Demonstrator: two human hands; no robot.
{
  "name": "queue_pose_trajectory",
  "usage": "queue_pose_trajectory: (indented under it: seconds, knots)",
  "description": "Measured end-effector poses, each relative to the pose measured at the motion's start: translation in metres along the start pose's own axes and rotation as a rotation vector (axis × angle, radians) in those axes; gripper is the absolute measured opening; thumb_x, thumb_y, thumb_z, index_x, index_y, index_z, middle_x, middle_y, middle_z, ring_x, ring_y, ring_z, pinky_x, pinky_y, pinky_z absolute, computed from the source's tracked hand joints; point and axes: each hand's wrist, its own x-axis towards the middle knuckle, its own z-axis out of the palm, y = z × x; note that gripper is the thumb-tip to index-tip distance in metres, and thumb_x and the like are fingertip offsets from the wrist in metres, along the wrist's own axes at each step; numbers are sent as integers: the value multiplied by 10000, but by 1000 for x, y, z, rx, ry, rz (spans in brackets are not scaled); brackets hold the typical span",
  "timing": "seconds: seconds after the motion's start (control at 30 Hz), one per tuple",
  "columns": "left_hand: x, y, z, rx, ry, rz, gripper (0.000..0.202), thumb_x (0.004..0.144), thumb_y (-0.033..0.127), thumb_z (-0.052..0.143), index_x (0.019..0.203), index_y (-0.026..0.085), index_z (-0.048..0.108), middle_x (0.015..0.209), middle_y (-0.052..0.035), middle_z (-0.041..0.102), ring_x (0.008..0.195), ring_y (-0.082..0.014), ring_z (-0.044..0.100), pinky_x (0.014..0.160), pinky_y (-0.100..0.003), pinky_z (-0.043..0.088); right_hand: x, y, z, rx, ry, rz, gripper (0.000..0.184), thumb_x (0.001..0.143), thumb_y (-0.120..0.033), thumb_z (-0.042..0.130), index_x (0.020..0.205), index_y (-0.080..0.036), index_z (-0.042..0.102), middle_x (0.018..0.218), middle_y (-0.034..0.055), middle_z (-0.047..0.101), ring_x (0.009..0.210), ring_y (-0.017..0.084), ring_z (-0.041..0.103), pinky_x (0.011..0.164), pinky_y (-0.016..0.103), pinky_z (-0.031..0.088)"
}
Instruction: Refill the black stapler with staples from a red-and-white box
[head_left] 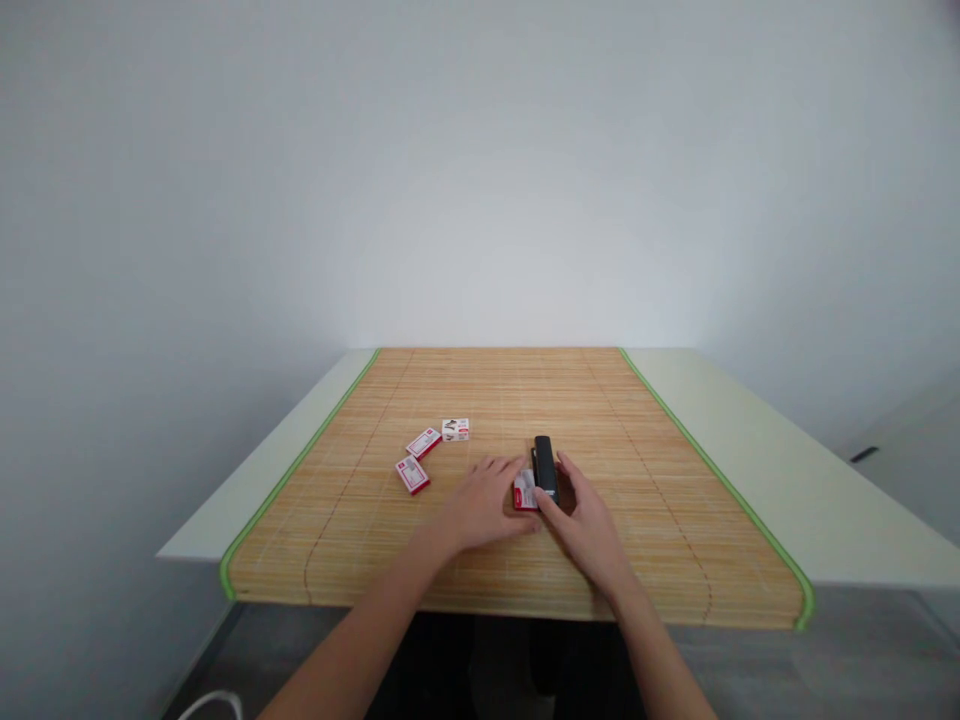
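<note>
A black stapler (544, 464) lies on the bamboo mat (660, 520), pointing away from me. My right hand (583, 518) is curled around its near end, thumb on the left side and fingers on the right. My left hand (487, 505) rests flat on the mat just left of it, fingers spread, fingertips touching a small red-and-white box (525, 492) beside the stapler. Three more small red-and-white boxes lie further left: the nearest box (412, 475), the middle box (424, 442) and the far box (455, 429).
The mat has green edging and covers a pale table (787, 470) that stands against a plain white wall. Bare tabletop shows on both sides of the mat. A white cable (210, 703) loops on the floor at lower left.
</note>
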Motion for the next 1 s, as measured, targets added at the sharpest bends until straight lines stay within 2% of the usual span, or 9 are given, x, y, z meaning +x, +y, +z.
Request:
queue_pose_trajectory:
  seconds: [0.13, 0.23, 0.37, 0.47, 0.57, 0.67, 0.73, 0.9, 1.0]
  knots:
    - [-5, 1, 18, -6, 91, -67, 646, 882, 457, 675, 1471, 269, 486, 1453, -77, 559, 1325, -317, 490, 1152, -497, 373, 2, -2, -1, -76, 23, -62, 629, 885, -525, 667, 1433, -244, 538, 1350, 129, 641, 1239, 314, 606, 1106, 535, 458]
    - [-13, -10, 20, -63, 119, -81, 720, 845, 301, 664, 1524, 264, 429, 1505, -82, 520, 1353, -306, 483, 1183, -496, 359, 4, -3, 0, -117, 17, -77, 500, 904, -495, 643, 1328, -232, 608, 1202, 123, 677, 1118, 303, 637, 1025, 510, 505]
    - [-33, -17, 7, -193, 28, -26, 966, 731, 126, 631, 1613, 281, 271, 1581, -67, 451, 1424, -293, 443, 1224, -495, 332, 5, -3, -1, -100, 7, -68, 430, 917, -446, 611, 1298, -246, 630, 1157, 105, 665, 1065, 283, 643, 962, 460, 531]
    - [-48, -15, -2, -304, -61, 15, 1026, 735, 48, 541, 1642, 328, 151, 1614, -35, 414, 1473, -248, 406, 1235, -478, 331, 4, -5, -2, -87, -5, -62, 411, 929, -412, 582, 1309, -266, 638, 1160, 94, 661, 1075, 273, 643, 960, 433, 528]
    - [-58, -13, -6, -325, -11, -15, 950, 797, 101, 589, 1632, 331, 199, 1625, -53, 389, 1463, -258, 419, 1220, -486, 353, 4, -7, -2, -89, -6, -65, 405, 927, -399, 575, 1304, -271, 650, 1144, 90, 665, 1058, 270, 648, 955, 423, 527]
    - [-60, -15, -4, -246, 102, -99, 690, 848, 254, 690, 1501, 309, 475, 1457, -77, 566, 1335, -285, 525, 1152, -499, 413, 5, -6, -2, -96, -6, -64, 399, 922, -394, 577, 1292, -268, 657, 1136, 90, 667, 1041, 268, 652, 935, 416, 533]
    - [-60, -15, -2, -206, 106, -103, 520, 876, 297, 695, 1386, 312, 594, 1312, -59, 654, 1233, -275, 576, 1107, -487, 440, 5, -5, -2, -105, -13, -65, 390, 920, -385, 579, 1283, -267, 661, 1145, 90, 669, 1044, 266, 653, 931, 411, 533]
    - [-63, -14, 4, -238, 94, -99, 511, 865, 356, 742, 1359, 342, 615, 1299, -40, 667, 1231, -281, 568, 1100, -488, 436, 19, -4, -9, -101, -128, -133, 354, 901, -324, 603, 1240, -274, 690, 1139, 69, 695, 1034, 248, 660, 932, 389, 524]
    - [-59, -21, 8, -304, 202, -166, 578, 862, 412, 748, 1404, 328, 565, 1358, -59, 628, 1261, -281, 561, 1101, -480, 445, 42, -3, -15, -96, -273, -194, 363, 886, -291, 629, 1242, -283, 702, 1159, 63, 721, 1054, 245, 664, 949, 394, 514]
